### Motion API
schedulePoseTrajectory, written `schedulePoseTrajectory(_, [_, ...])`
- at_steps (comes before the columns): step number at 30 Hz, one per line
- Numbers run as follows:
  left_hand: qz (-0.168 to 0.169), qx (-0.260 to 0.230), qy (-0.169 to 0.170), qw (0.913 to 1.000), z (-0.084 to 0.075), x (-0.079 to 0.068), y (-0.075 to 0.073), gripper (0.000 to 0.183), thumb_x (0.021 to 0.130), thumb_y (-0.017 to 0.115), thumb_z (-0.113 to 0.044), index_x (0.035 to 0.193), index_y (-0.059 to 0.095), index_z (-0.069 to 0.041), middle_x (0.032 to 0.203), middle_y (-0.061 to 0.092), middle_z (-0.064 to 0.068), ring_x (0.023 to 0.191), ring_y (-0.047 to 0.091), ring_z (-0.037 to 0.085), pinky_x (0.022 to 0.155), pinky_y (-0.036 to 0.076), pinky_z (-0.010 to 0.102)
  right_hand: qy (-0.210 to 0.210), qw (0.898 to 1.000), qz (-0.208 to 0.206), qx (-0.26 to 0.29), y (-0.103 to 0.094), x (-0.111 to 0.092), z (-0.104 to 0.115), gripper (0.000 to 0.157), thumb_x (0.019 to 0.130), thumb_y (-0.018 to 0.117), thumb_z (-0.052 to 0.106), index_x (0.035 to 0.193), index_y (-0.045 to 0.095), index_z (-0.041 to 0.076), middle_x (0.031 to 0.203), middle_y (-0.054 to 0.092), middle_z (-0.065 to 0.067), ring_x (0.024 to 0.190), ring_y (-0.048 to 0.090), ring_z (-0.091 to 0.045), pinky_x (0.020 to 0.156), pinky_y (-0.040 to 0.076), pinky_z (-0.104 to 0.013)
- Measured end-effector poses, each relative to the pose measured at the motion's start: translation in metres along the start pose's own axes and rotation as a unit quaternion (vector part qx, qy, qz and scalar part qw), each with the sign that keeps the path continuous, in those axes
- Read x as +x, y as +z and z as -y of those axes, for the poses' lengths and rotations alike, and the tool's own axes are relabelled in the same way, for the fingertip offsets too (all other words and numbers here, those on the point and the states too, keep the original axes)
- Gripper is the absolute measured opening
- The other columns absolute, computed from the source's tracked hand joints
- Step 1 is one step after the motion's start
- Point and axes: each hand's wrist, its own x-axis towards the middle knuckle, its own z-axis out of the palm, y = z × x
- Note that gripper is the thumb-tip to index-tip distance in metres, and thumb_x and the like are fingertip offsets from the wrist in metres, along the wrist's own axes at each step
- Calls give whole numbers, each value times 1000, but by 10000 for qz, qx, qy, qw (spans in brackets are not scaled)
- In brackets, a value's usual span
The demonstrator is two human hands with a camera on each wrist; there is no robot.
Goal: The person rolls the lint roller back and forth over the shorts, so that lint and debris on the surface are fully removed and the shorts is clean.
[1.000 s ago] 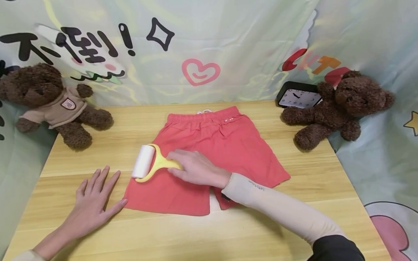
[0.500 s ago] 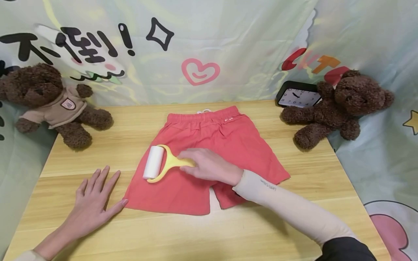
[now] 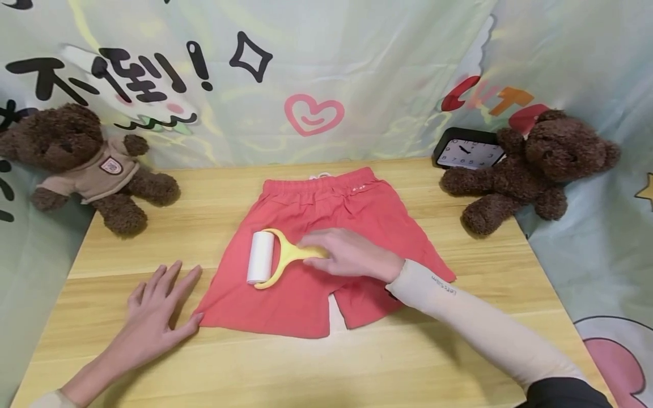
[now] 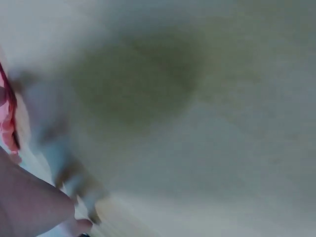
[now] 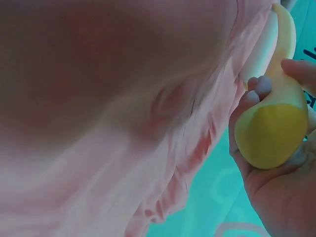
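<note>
Red shorts [image 3: 285, 306] lie spread flat on the wooden table, waistband toward the back. A lint roller [image 3: 261, 258] with a white roll and yellow handle rests on their left leg. My right hand [image 3: 352, 253] grips its handle; in the right wrist view the fingers curl round the yellow handle [image 5: 271, 136]. My left hand [image 3: 158, 314] lies on the table with fingers spread, its thumb touching the lower left corner of the shorts. In the left wrist view, part of the left hand [image 4: 29, 197] shows at the lower left, and the rest is blurred.
A brown teddy bear [image 3: 87, 164] in a beige shirt sits at the table's back left. Another teddy bear [image 3: 530, 170] leans at the back right beside a black-framed clock [image 3: 469, 152]. A printed cloth [image 3: 377, 85] hangs behind the wooden table [image 3: 285, 379].
My right hand has moved the lint roller rightward across the left leg of the shorts, away from its outer edge. The left hand stays in about the same place.
</note>
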Motion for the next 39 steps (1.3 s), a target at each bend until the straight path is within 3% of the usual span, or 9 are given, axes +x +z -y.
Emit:
schedulePoseTrajectory(7, [-41,-275,755,9968,-4,14,-3,87,85,83,-23,165,52,-33,173,30,24,155,23,56,112,14,84,28,10000,7,-17,-7,-12,-8,42,102,80,27,141,74,11,134,73,0,125,68,-16,105,54,-37])
schedulePoseTrajectory(12, [171,-431,973,9942,-4,22,-6,92,79,82,-19,165,53,-34,174,26,24,155,22,56,108,17,86,37,10000,-27,33,-9,-21,-11,40,102,80,27,139,75,11,131,74,2,121,69,-14,102,55,-36])
schedulePoseTrajectory(23, [731,-367,894,9926,-1,33,-13,89,79,88,-29,161,56,-39,174,27,20,155,20,58,103,16,87,100,9999,66,113,-24,-40,-22,36,101,82,24,135,76,14,120,73,7,105,67,-11,91,58,-35])
schedulePoseTrajectory(33, [723,-315,1037,9915,3,32,-13,98,78,90,-32,167,49,-35,176,24,19,158,17,55,103,14,90,-1,9998,50,206,-35,-59,-36,32,101,83,23,131,78,17,115,73,10,95,64,-9,82,57,-34])
schedulePoseTrajectory(39, [766,-304,1001,9916,4,32,-12,100,80,89,-32,170,44,-32,177,22,18,159,15,54,102,13,90,51,9999,84,128,-41,-67,-42,32,101,83,22,132,78,14,122,75,7,107,69,-12,93,58,-40])
